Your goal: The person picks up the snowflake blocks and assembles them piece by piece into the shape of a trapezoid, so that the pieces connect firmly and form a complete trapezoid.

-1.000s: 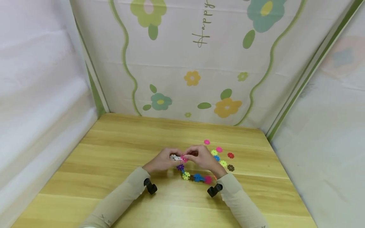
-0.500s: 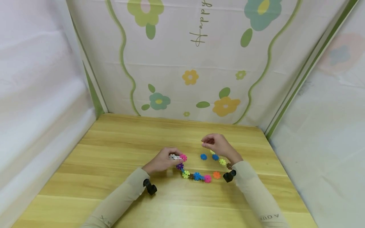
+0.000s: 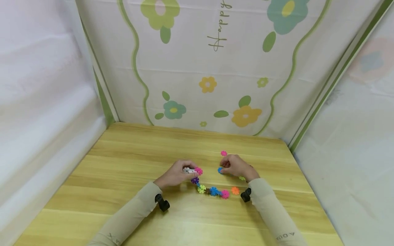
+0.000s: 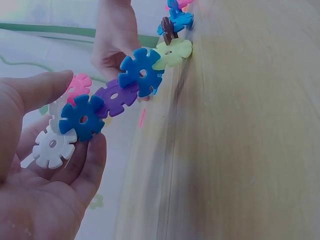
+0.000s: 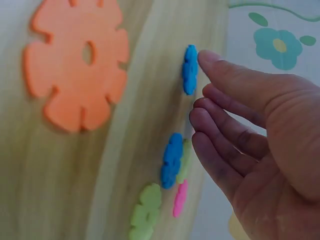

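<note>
Chain of notched discs [image 3: 201, 189] runs across the middle of the bench [image 3: 138, 147], between its left and right edges and well apart from the far edge. Left hand [image 3: 178, 172] has a narrow grip on the chain's left end — thumb by a pink disc [image 4: 79, 88], fingers curled under a white disc [image 4: 53, 146]. From there the left wrist view shows blue, purple, blue, yellow-green and brown pieces linked in turn, slanting down toward the wood. Other end of chain: a hot-pink piece [image 3: 225, 194], with a loose orange disc [image 3: 235, 190] just beside it, toward the right edge.

Right hand [image 3: 236, 166] reaches to a loose blue disc [image 5: 189, 70] — grip fairly wide, fingers loosely bent, thumb tip right at the disc; cannot tell whether it touches. Nearer the far edge lies a separate pink piece [image 3: 223, 153]. Second blue disc [image 5: 171, 160] and a yellow-green disc [image 5: 145, 213] lie near the right hand. Flower-printed cloth [image 3: 184, 61] stands behind the far edge.
</note>
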Demonstrator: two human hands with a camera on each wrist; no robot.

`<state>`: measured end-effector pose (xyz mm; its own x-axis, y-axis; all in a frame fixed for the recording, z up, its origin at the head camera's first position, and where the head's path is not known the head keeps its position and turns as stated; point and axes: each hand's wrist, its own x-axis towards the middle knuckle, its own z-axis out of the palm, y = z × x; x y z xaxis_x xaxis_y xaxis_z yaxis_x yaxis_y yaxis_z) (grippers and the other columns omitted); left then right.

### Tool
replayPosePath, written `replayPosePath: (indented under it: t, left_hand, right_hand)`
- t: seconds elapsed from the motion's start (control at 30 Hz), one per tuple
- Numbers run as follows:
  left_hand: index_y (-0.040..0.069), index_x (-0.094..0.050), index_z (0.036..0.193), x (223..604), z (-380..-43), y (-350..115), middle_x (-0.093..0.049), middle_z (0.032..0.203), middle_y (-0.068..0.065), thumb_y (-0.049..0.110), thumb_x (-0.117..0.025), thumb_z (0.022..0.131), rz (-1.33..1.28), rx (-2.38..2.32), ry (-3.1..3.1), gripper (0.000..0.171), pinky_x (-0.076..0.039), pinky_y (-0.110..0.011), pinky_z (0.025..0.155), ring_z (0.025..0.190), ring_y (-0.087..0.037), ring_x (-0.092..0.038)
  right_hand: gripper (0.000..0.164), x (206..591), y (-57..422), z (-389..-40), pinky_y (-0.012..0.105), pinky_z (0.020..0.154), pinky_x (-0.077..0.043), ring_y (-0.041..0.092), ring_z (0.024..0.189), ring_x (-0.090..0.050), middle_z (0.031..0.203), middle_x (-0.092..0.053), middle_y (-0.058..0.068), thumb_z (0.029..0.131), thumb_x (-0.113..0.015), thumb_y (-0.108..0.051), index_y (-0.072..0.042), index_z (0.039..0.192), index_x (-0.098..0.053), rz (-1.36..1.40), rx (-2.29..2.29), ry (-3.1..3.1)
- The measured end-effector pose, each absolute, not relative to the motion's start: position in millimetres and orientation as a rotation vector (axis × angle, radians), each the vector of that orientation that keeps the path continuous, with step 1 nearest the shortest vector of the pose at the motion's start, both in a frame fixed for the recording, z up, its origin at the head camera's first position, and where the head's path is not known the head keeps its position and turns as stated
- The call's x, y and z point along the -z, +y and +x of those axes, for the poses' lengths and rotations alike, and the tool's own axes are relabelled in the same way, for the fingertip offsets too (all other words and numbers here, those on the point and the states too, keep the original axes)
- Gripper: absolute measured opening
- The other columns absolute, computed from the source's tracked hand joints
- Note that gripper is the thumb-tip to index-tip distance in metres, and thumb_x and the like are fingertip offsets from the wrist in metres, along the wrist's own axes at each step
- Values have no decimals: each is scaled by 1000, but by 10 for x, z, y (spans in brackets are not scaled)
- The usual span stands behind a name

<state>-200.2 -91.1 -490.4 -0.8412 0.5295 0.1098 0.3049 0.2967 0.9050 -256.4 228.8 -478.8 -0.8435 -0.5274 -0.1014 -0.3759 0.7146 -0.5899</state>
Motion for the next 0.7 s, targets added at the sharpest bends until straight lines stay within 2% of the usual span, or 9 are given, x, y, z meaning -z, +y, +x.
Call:
replayPosePath:
  t: [0.2, 0.43, 0.7]
  left_hand:
    - [31, -77, 108, 4907, -1991, -915, -75, 112, 10, 37, -76, 99, 756, -1577, 2351, 11, -54, -42, 103, 112, -14, -67]
    - [31, -77, 109, 4897, -1978, -922, -75, 113, 10, 36, -75, 100, 749, -1581, 2346, 11, -55, -39, 101, 112, -14, -67]
    - [29, -77, 109, 4884, -1971, -910, -74, 114, 8, 35, -75, 100, 719, -1582, 2352, 11, -56, -36, 96, 110, -15, -67]
  right_hand:
    - [7, 4811, 2257, -2548, 31, 79, -59, 11, 81, -64, 92, -73, -2, 94, -81, -13, -10, 97, -75, -724, 790, 2651]
    - [9, 4769, 2251, -2484, 29, 76, -57, 11, 78, -63, 86, -71, -2, 95, -79, -8, -11, 90, -71, -633, 825, 2689]
    - [9, 4703, 2242, -2400, 26, 69, -54, 13, 74, -63, 83, -72, -1, 96, -79, -13, -13, 89, -73, -569, 966, 2643]
